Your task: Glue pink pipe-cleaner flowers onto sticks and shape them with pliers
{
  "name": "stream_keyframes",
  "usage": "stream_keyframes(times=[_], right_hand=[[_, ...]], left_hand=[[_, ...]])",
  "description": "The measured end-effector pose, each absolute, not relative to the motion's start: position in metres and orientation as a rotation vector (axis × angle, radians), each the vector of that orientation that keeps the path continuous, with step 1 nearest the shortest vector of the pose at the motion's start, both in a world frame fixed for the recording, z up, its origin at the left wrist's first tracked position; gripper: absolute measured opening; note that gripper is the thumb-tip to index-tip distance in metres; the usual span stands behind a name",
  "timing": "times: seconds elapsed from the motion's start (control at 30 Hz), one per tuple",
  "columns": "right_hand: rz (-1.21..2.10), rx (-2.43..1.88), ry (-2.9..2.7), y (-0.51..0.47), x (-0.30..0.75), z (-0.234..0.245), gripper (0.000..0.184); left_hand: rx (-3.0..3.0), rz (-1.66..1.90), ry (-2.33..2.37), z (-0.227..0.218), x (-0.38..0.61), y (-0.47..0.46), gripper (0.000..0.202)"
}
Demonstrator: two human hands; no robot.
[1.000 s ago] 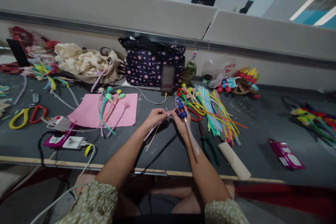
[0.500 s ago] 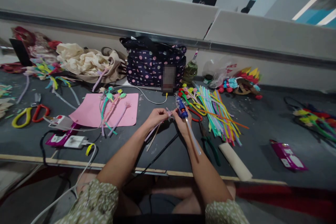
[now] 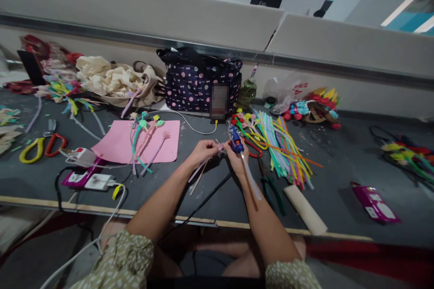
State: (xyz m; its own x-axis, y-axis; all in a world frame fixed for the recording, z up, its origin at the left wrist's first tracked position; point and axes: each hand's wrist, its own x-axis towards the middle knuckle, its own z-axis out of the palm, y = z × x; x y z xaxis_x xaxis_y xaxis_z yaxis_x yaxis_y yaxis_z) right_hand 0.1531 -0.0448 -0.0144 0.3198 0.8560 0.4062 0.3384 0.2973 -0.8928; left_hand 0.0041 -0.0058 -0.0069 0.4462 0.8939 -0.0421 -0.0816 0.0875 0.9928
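Observation:
My right hand is closed around a blue glue gun, with a clear glue stick poking out of its back toward me. My left hand pinches a small pink pipe-cleaner flower whose pale stems hang down toward the dark table. The glue gun's tip points at the flower between the two hands. A black cord runs from under my hands to the table's front edge.
A polka-dot bag stands behind my hands. Loose coloured pipe cleaners, green pliers and a cardboard tube lie right. A pink sheet with finished flowers, a power strip and scissors lie left.
Both hands keep their grips and stay close together over the table; the view has only drifted slightly.

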Motion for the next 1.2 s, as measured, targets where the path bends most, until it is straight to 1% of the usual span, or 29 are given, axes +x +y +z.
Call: stream_keyframes(times=[0.33, 0.73, 1.2], right_hand=[[0.514, -1.294, -1.259, -0.046, 0.151, -0.012, 0.015], [0.412, -1.381, -1.381, -0.052, 0.152, -0.008, 0.015], [0.391, -1.437, -1.518, -0.052, 0.158, -0.005, 0.018]], left_hand=[[1.237, 0.891, 0.855, -0.001, 0.002, -0.007, 0.016], [1.373, 0.89, 0.864, -0.013, 0.003, -0.002, 0.029], [1.491, 0.928, 0.835, -0.011, 0.002, -0.004, 0.022]])
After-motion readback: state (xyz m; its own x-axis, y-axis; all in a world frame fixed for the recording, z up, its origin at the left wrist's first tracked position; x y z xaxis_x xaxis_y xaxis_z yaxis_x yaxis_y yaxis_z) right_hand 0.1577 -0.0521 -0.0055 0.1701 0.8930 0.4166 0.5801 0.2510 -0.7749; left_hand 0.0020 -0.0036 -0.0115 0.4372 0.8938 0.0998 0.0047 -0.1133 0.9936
